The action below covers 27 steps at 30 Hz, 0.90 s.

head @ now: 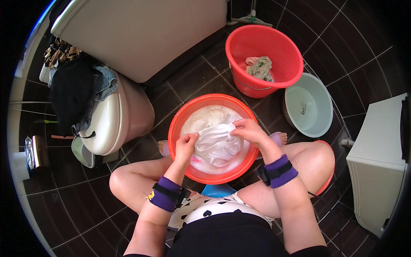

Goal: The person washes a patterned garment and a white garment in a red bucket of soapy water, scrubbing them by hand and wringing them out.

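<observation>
A white cloth garment [215, 136] is stretched between my two hands over a round red plastic basin [175, 146]. My left hand [186, 146] pinches its left end between thumb and fingers. At the upper right, my right hand [249, 131] grips the other end by the edge. The lower part of the cloth hangs into cloudy, sudsy water [200, 115]. Something pink [196, 159] shows in the suds near the basin's left side; what it is I cannot tell.
Beyond the basin stands a red bucket [237, 57] with crumpled cloths [260, 68] in it. A pale green basin [310, 106] sits beside it. Clothes [75, 93] are heaped on the toilet [135, 106] at left. A white cabinet-like unit [375, 160] stands at right, and a blue stool [218, 190] lies close before me.
</observation>
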Tool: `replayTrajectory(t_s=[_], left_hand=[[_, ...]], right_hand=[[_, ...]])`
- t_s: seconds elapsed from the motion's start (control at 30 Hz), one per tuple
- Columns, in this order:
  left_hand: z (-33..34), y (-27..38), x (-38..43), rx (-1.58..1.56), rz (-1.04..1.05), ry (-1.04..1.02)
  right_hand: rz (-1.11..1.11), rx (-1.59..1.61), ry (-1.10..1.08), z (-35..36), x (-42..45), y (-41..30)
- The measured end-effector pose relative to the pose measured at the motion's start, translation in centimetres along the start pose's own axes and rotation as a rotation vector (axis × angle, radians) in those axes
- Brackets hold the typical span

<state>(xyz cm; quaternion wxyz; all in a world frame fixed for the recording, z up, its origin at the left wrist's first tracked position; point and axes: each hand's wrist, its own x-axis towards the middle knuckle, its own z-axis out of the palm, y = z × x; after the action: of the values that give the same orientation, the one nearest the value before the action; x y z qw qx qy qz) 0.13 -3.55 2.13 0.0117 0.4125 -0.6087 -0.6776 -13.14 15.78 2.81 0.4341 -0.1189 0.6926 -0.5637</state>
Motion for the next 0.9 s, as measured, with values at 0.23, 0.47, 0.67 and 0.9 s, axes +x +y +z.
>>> replayTrajectory(t_s=[0.23, 0.47, 0.67, 0.9], left_hand=[[4.3, 0.5, -3.5, -0.252, 0.044, 0.013], [6.6, 2.1, -5.5, -0.454, -0.228, -0.184], [8.0, -1.3, -4.1, -1.271, 0.090, -0.758], [6.0, 2.9, -6.0, -0.539, -0.458, -0.351]], right_hand=[[-0.415, -0.066, 0.226, 7.3, -2.7, -1.3], [-0.638, -0.380, 0.435, 7.2, -3.8, -3.0], [-0.907, -0.534, 0.543, 9.9, -5.4, -3.4], [-0.651, -0.503, 0.526, 7.9, -4.0, -2.9]])
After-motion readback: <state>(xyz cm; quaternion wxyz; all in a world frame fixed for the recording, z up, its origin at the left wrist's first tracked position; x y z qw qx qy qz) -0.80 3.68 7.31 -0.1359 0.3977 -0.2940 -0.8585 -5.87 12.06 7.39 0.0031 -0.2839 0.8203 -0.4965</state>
